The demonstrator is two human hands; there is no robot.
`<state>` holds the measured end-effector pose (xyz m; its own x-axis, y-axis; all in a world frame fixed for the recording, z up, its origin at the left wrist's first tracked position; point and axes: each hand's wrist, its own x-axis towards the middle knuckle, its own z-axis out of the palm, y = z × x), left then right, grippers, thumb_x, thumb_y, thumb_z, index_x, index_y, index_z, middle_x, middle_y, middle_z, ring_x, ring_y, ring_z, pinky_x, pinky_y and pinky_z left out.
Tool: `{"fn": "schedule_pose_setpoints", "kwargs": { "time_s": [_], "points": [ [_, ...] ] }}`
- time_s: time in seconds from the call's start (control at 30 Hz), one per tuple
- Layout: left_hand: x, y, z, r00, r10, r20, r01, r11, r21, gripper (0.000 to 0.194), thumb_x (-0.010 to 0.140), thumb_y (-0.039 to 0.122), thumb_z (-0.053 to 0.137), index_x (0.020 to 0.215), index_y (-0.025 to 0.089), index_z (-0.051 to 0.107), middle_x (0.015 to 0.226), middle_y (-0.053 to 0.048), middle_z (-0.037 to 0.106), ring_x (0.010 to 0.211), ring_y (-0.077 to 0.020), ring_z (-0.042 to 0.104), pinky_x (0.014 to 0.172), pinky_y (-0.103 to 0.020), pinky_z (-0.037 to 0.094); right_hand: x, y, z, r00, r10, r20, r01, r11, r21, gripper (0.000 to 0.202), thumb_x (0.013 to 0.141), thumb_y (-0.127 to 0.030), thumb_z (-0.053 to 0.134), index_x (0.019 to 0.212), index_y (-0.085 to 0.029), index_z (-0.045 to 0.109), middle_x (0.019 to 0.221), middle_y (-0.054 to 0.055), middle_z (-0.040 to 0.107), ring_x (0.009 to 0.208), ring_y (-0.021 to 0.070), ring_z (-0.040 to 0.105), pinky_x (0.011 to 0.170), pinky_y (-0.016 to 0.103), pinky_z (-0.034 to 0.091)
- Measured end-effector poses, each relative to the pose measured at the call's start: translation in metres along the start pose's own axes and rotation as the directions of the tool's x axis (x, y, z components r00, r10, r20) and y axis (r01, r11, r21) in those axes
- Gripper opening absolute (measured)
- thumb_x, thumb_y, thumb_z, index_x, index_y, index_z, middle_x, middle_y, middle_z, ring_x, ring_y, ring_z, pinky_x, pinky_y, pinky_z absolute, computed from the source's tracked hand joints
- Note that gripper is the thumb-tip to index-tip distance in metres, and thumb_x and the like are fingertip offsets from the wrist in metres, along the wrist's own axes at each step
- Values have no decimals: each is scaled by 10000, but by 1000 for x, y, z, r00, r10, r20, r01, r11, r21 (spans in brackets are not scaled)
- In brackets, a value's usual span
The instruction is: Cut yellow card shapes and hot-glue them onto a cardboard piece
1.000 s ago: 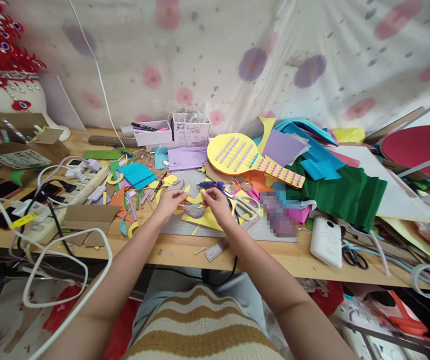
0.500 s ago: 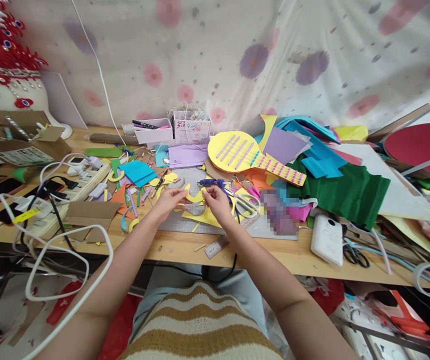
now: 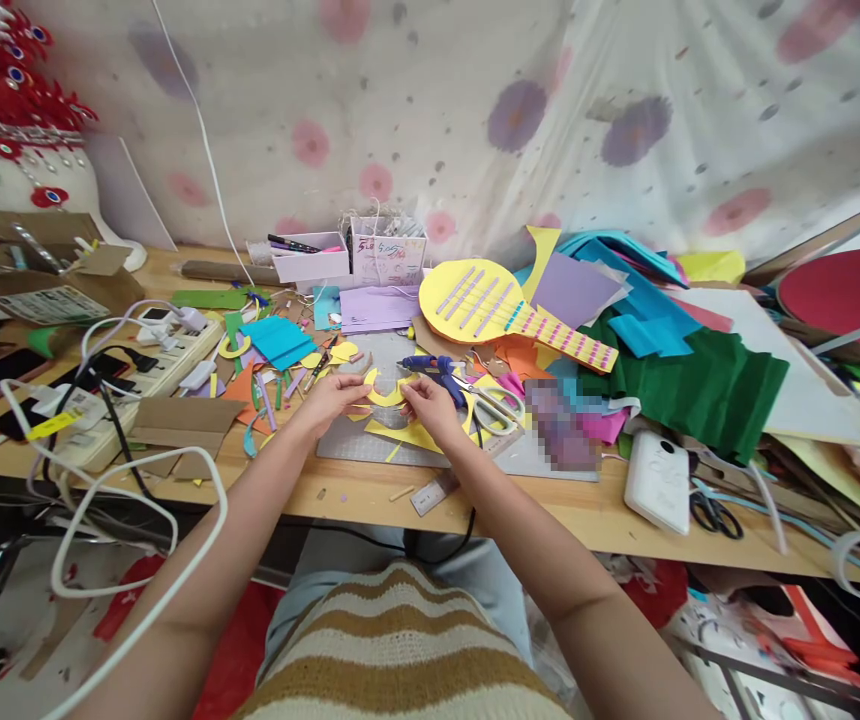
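Observation:
Between my hands is a yellow crescent-shaped paper piece (image 3: pixel 385 398), its open side facing away from me. My left hand (image 3: pixel 338 398) pinches its left end, and my right hand (image 3: pixel 431 408) pinches the right end. Just beyond my right hand lies a blue glue gun (image 3: pixel 428 364). Light-handled scissors (image 3: pixel 501 412) rest to its right, on yellow paper scraps. Under my hands is a grey cutting mat (image 3: pixel 340 450) with a yellow paper sheet (image 3: pixel 407 435) on it. A yellow paper guitar-like shape (image 3: pixel 467 300) with purple strips and pink-marked neck lies behind.
Coloured paper scraps (image 3: pixel 276 343) are scattered left of the mat. A power strip (image 3: pixel 107 430) with tangled white cables stands further left. Green crepe paper (image 3: pixel 689 385), a white power bank (image 3: pixel 656 482) and black scissors (image 3: pixel 715 510) lie on the right. Pen boxes (image 3: pixel 310 262) stand at the back.
The yellow crescent is still between both hands, with small shifts of the fingers. The whole view has shifted slightly.

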<state>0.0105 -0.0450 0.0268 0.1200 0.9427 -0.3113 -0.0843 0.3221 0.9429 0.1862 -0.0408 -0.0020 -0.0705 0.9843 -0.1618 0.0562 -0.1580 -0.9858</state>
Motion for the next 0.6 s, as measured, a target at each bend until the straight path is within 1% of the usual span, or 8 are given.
{"fn": "schedule_pose_setpoints", "kwargs": {
  "time_s": [0.1,0.2,0.27,0.33,0.43,0.5,0.6],
  "points": [
    [0,0,-6,1000,2,-7,-2,1000,-1,336,528,322,789,771,114,686,745,-71,690,692,-176,646,646,-293,529,3,0,4,1000,17,4,-17,1000,6,310,658,-476,634,645,-195,503,557,-14,584,438,104,519,386,221,380],
    [0,-1,-11,998,6,58,-4,999,-34,341,556,328,776,809,118,684,759,-67,687,704,-171,642,642,-284,533,3,-3,8,998,32,45,-34,998,43,348,637,-505,648,626,-193,496,558,-3,595,417,93,488,372,215,363],
    [0,-1,-14,997,14,70,-9,998,-63,339,563,325,773,819,123,683,766,-60,686,705,-165,639,639,-279,535,2,-5,10,997,23,74,-29,996,82,374,631,-534,641,620,-190,494,555,-2,598,396,77,452,367,209,348],
    [0,0,-18,999,21,42,-18,996,-82,329,557,314,777,806,124,680,769,-55,687,694,-156,636,635,-271,536,1,-6,13,997,9,82,-18,994,112,393,630,-560,628,627,-191,493,564,-1,608,384,68,430,361,205,339],
    [-1,2,-24,999,24,23,-22,997,-76,341,554,312,779,818,120,681,807,-67,693,698,-148,637,622,-250,536,2,-9,18,999,6,50,-12,993,119,396,635,-569,613,636,-193,490,571,4,624,379,73,441,350,203,333],
    [-1,4,-30,999,33,7,-32,997,-72,365,557,323,778,846,123,683,838,-74,695,698,-139,636,612,-238,540,4,-9,20,1000,3,10,-4,992,125,384,652,-558,603,642,-190,492,582,10,636,379,76,456,344,203,337],
    [-2,7,-42,995,77,-66,-84,990,-110,365,560,330,778,848,128,683,865,-69,692,648,-106,620,593,-223,546,8,-8,20,999,36,-33,-31,989,142,339,686,-501,604,647,-184,489,622,22,656,380,71,472,336,197,344]
  ]
}}
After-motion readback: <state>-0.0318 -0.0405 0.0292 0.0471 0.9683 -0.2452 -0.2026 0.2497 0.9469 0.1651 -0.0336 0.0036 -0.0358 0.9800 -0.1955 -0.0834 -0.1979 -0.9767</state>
